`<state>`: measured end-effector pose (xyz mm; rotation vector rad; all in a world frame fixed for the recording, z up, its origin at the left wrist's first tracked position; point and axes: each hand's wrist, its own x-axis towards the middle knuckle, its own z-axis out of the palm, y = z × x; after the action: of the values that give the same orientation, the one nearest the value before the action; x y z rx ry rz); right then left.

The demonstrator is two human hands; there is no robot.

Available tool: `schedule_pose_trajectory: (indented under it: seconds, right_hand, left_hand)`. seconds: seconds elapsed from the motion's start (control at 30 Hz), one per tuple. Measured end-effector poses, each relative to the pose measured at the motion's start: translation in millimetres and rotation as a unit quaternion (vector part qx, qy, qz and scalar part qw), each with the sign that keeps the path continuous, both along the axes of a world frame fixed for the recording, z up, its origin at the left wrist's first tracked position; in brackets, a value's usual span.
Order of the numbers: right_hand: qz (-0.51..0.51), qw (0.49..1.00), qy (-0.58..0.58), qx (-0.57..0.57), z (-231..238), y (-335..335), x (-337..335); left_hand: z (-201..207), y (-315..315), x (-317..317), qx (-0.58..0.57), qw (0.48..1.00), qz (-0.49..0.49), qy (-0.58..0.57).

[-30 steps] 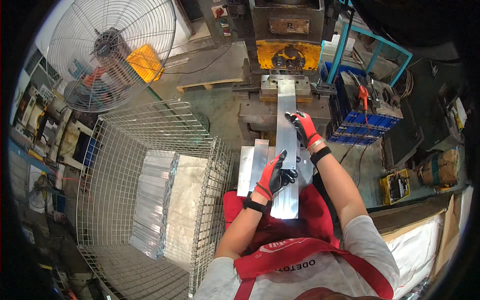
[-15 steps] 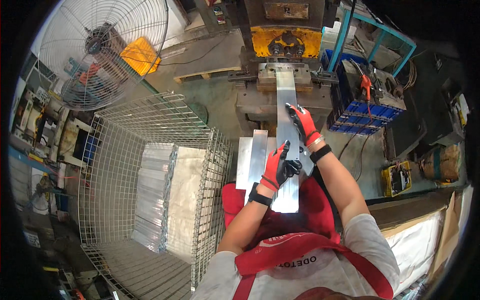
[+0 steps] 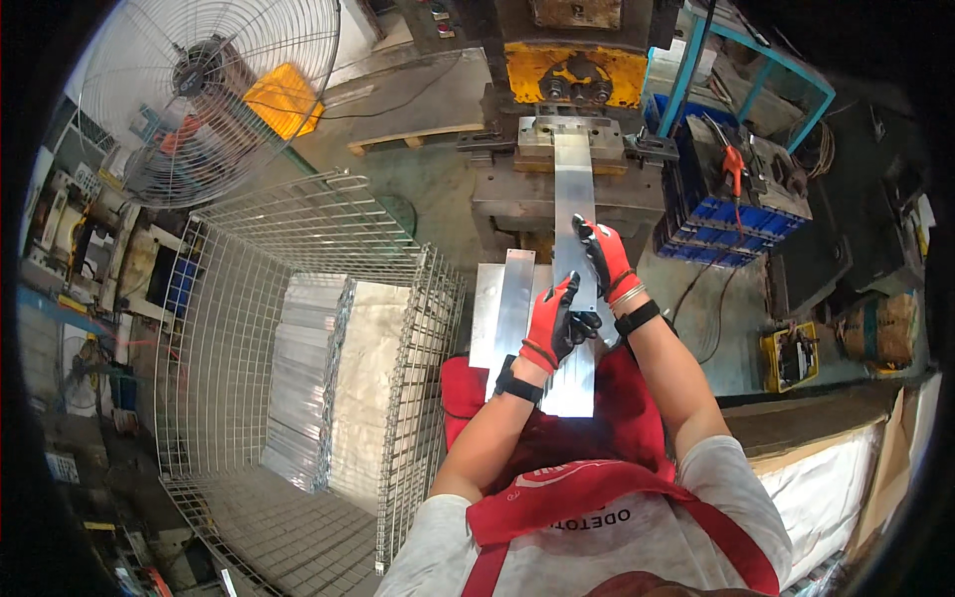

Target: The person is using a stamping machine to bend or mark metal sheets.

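Observation:
A long, flat metal strip (image 3: pixel 574 189) runs away from me, its far end on the die block (image 3: pixel 537 139) of a press. My left hand (image 3: pixel 557 323), in a red and black glove, is closed on the strip's near end, thumb along its left edge. Farther up, my right hand (image 3: pixel 607 261), gloved alike, holds the right edge with its fingers partly hidden. Beneath my left hand, more bare metal strips (image 3: pixel 571 388) lie over my lap. Another strip (image 3: pixel 514 289) with small holes at its end lies left of my hands.
A wire mesh basket (image 3: pixel 423 328) holding stacked metal strips (image 3: pixel 303 368) stands at my left, below a large fan (image 3: pixel 204 75). Right of the press are blue crates (image 3: pixel 711 219) with tools on top. A yellow basket (image 3: pixel 791 356) sits farther right.
My right hand has slid slightly toward me along the strip. The strip still rests on the die block, and my left hand stays at its near end. The whole view has shifted a little.

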<state>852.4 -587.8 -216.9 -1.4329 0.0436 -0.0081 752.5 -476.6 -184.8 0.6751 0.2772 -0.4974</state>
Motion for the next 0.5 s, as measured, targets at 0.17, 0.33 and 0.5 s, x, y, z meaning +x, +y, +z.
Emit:
schedule_pose_trajectory:
  seconds: [0.17,0.33,0.5]
  right_hand:
    - [-0.011,0.998,-0.029,0.052,-1.3,3.2,1.9]
    - [0.018,0.999,-0.008,0.026,-2.6,-2.7,2.2]
    - [0.014,0.999,-0.014,0.040,1.6,-0.1,0.0]
  left_hand:
    - [-1.6,0.3,1.1,0.006,1.000,-0.003,0.012]
    - [-4.8,1.6,1.6,-0.004,1.000,-0.011,0.009]
    - [-4.7,1.4,1.2,0.009,1.000,-0.009,-0.002]
